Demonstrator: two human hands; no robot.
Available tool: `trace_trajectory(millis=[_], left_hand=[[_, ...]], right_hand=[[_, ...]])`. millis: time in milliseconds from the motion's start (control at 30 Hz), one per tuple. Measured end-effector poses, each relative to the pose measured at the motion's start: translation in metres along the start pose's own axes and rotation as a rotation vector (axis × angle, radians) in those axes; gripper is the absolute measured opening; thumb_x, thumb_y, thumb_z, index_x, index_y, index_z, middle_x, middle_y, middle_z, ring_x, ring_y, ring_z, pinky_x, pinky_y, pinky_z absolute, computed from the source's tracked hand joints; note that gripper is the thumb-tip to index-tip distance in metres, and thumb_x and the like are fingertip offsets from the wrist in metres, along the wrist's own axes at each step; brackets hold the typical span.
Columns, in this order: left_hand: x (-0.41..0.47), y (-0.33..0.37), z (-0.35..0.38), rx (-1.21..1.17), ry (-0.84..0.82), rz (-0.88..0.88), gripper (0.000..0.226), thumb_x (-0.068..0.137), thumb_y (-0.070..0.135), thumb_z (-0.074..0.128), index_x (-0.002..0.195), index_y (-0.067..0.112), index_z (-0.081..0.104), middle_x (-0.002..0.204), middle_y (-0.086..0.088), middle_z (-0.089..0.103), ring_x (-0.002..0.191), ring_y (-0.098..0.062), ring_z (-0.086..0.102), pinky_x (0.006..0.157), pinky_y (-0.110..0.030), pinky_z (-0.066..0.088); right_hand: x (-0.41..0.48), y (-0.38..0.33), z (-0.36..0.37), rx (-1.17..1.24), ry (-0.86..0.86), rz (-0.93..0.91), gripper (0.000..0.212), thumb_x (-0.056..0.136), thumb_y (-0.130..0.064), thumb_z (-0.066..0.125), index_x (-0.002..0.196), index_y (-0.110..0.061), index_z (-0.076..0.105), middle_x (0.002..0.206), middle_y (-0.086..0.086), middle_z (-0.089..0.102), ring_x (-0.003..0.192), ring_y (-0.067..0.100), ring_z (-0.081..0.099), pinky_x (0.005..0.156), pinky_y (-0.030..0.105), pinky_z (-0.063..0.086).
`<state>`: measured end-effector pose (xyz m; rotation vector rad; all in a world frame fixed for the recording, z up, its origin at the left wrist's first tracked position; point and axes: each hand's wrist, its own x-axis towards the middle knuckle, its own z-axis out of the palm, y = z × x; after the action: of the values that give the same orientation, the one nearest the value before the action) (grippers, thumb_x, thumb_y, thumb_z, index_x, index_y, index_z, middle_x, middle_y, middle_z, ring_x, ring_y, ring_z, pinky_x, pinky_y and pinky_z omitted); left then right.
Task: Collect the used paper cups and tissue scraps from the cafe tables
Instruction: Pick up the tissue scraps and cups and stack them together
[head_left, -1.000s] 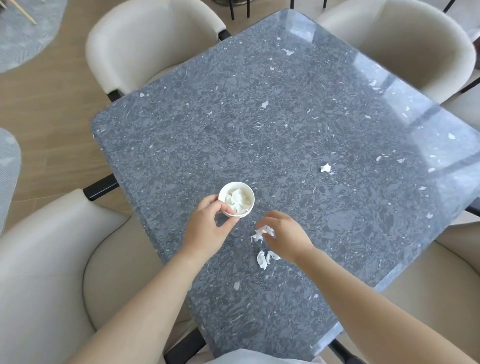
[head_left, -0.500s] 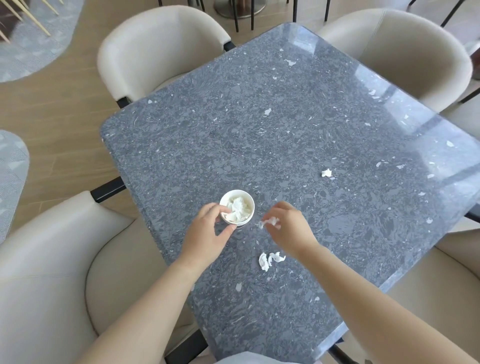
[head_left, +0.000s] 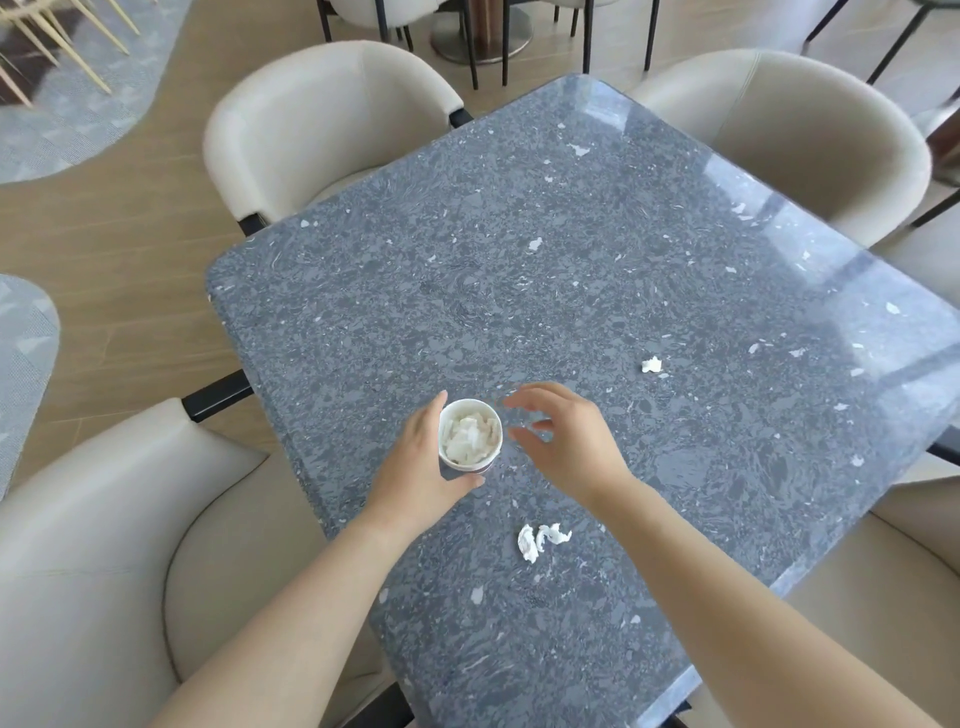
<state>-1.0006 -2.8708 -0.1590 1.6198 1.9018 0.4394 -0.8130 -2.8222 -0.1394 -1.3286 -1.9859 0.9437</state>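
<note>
Cup: a white paper cup (head_left: 470, 435) stands upright on the near left part of the table, close to its left edge.
Tissue: crumpled white tissue (head_left: 466, 440) fills the cup almost to the rim.
Left hand: the left hand (head_left: 421, 467) grips the cup from the left, with its fingers curled round the far side and its thumb across the near side.
Right hand: the right hand (head_left: 563, 447) hovers just right of the cup's rim. Its fingers are loosely spread and hold nothing, and the fingertips are slightly blurred.
Scrap pair: two small crumpled white pieces (head_left: 540, 540) lie side by side on the table, near the cup on the viewer's side, between the forearms.
Far scrap: one smaller white piece (head_left: 651, 365) lies well apart to the cup's right, beyond the right hand.
Table: the table (head_left: 571, 260) has a glossy dark grey speckled stone top and is seen corner-on.
Chairs: four cream padded chairs (head_left: 322, 124) stand round the table, one at each side.
Floor: the floor (head_left: 130, 208) is light wood planks.
</note>
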Motion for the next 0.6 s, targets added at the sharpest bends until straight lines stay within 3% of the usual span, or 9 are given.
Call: trace_trajectory(millis=[133,333,467,600], left_hand=[[0.017,0.012,0.005,0.044,-0.004,0.04,0.09,0.068,0.042,0.077,0.14,0.026,0.026,0.142,0.007,0.037,0.123,-0.015,0.043,0.087,-0.023,0.035],[0.056,0.05,0.023,0.042,-0.065,0.13,0.082,0.069,0.036,0.078,0.137,0.025,0.032,0.141,0.006,0.039,0.124,-0.015,0.043,0.092,-0.022,0.033],[0.084,0.074,0.031,0.069,-0.088,0.161,0.084,0.071,0.036,0.076,0.14,0.024,0.03,0.144,0.007,0.036,0.125,-0.014,0.041,0.09,-0.02,0.03],[0.096,0.084,0.035,0.079,-0.095,0.169,0.085,0.07,0.039,0.076,0.14,0.025,0.029,0.144,0.008,0.035,0.127,-0.015,0.04,0.094,-0.028,0.037]], right_hand=[[-0.001,0.031,-0.024,-0.082,-0.007,0.065,0.025,0.081,-0.01,0.067,0.104,-0.02,0.065,0.11,-0.006,0.06,0.089,0.008,0.058,0.081,0.029,0.053],[0.013,0.085,-0.064,-0.213,0.01,0.187,0.024,0.082,-0.012,0.065,0.104,-0.02,0.065,0.112,-0.003,0.06,0.091,0.02,0.06,0.08,0.038,0.052],[0.031,0.119,-0.08,-0.303,0.017,0.244,0.025,0.081,-0.01,0.065,0.104,-0.02,0.065,0.114,-0.001,0.059,0.097,0.021,0.058,0.081,0.031,0.047],[0.048,0.141,-0.081,-0.408,-0.044,0.258,0.029,0.082,-0.013,0.064,0.11,-0.019,0.062,0.121,0.002,0.053,0.111,0.024,0.049,0.086,0.032,0.043]])
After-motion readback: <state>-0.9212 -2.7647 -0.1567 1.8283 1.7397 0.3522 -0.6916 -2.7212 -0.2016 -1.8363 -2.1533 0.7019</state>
